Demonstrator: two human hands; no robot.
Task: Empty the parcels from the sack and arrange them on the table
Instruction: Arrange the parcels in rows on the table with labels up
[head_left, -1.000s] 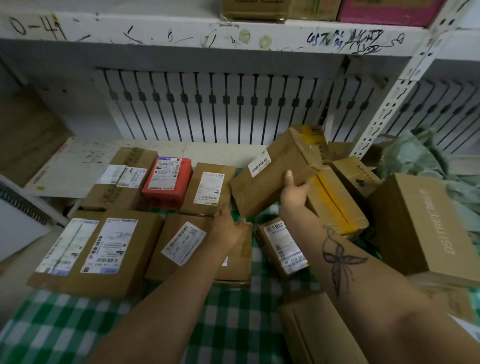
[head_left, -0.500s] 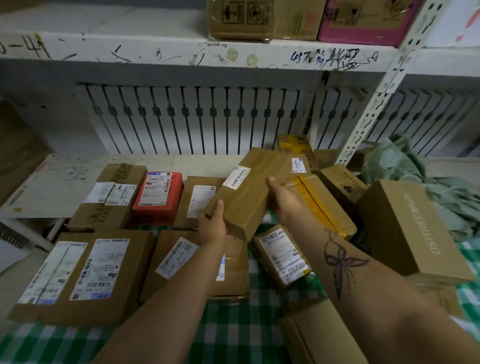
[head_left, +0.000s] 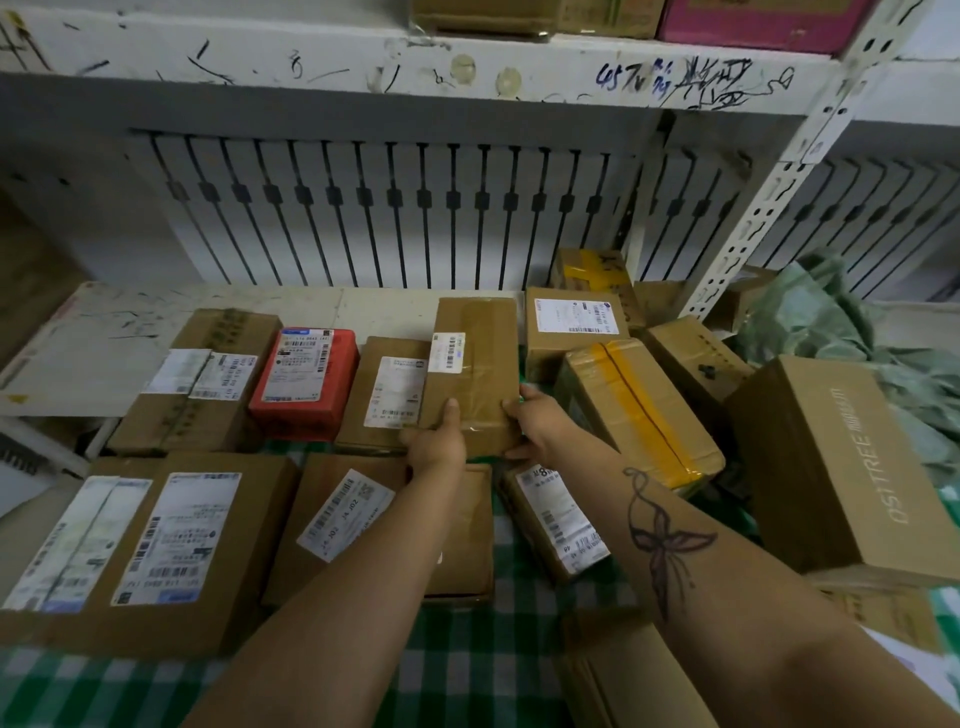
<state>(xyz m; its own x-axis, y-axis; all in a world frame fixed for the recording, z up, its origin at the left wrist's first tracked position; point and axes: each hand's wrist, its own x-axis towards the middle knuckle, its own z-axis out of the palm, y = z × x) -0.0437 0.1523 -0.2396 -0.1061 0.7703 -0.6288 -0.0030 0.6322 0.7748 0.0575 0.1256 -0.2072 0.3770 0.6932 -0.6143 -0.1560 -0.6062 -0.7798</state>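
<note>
A long brown taped parcel (head_left: 475, 364) lies in the back row of parcels, between a labelled brown box (head_left: 387, 395) and a box with yellow tape (head_left: 636, 410). My left hand (head_left: 436, 441) grips its near left corner, thumb on top. My right hand (head_left: 537, 421) holds its near right corner. A red parcel (head_left: 306, 382) and several brown labelled boxes lie in rows on the green checked tablecloth (head_left: 467, 670). The pale green sack (head_left: 852, 332) lies crumpled at the far right.
A large brown box printed OSITREE (head_left: 841, 467) sits at the right, with more boxes behind it near a white perforated shelf post (head_left: 769, 197). A white shelf (head_left: 311, 62) overhangs the table. A bare white board (head_left: 104, 348) lies at the left.
The long brown parcel was held tilted in the air; both hands have lowered it flat into the back row beside the labelled box.
</note>
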